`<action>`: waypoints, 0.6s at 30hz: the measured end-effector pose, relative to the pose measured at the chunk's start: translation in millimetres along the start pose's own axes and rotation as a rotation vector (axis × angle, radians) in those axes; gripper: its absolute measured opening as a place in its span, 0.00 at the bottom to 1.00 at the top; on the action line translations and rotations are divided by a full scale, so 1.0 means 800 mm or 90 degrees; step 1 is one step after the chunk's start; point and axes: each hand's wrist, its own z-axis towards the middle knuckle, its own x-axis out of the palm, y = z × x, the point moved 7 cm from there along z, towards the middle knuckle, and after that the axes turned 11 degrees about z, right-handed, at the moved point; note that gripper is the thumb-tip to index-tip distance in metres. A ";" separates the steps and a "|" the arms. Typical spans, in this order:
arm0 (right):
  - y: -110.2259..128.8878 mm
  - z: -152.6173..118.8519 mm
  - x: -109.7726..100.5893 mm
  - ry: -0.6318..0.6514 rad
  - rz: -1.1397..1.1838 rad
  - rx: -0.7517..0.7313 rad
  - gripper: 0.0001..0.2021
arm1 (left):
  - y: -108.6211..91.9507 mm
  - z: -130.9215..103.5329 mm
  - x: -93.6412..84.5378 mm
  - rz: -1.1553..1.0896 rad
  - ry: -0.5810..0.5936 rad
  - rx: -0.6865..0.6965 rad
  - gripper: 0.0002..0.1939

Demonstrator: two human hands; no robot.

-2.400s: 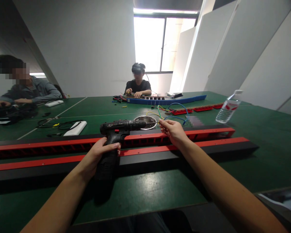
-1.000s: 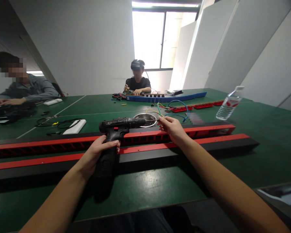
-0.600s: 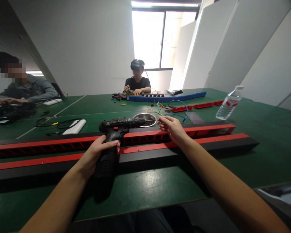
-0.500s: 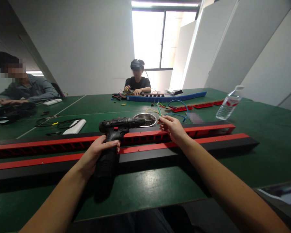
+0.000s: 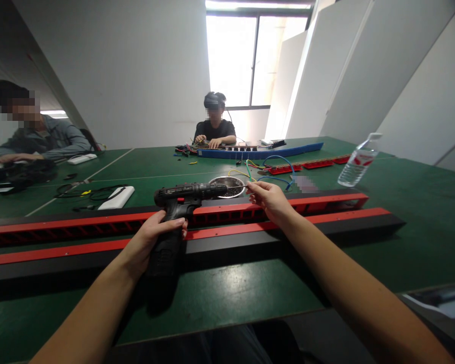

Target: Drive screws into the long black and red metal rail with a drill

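My left hand [image 5: 161, 232] is wrapped round the grip of a black cordless drill [image 5: 178, 197], which points to the right. A long thin driver bit [image 5: 237, 188] sticks out of its chuck. At the far end of that bit, the thumb and fingers of my right hand [image 5: 267, 199] are pinched together on its tip. Whether a screw is also between them is too small to tell. Behind the bit stands a round metal bowl [image 5: 217, 181] with small dark parts in it. Below both hands lie two long red-and-black housings [image 5: 227, 233], side by side across the table.
On the green table [image 5: 227, 293] are a white box [image 5: 116, 197] with a black cable, coloured wires [image 5: 284, 167], red strips [image 5: 317, 164] and a water bottle [image 5: 358, 164]. Opposite, a person [image 5: 215, 129] works at a blue housing [image 5: 261, 152]; another person [image 5: 56, 136] sits at left.
The drill and both my hands are almost still.
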 end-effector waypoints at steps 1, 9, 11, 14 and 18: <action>0.000 0.001 0.000 0.001 -0.002 -0.003 0.22 | 0.000 0.000 0.000 0.003 -0.001 -0.003 0.14; -0.003 0.003 -0.001 0.005 -0.014 -0.008 0.23 | 0.000 0.001 -0.001 0.000 0.000 0.006 0.14; -0.003 0.003 0.000 0.002 -0.014 -0.006 0.24 | 0.001 0.002 -0.002 -0.001 -0.002 0.009 0.14; -0.003 0.002 0.000 -0.001 -0.015 -0.004 0.24 | 0.002 0.003 -0.002 0.000 0.000 0.008 0.14; -0.003 0.002 0.000 -0.004 0.016 0.007 0.23 | 0.002 0.003 -0.001 -0.007 0.008 0.010 0.14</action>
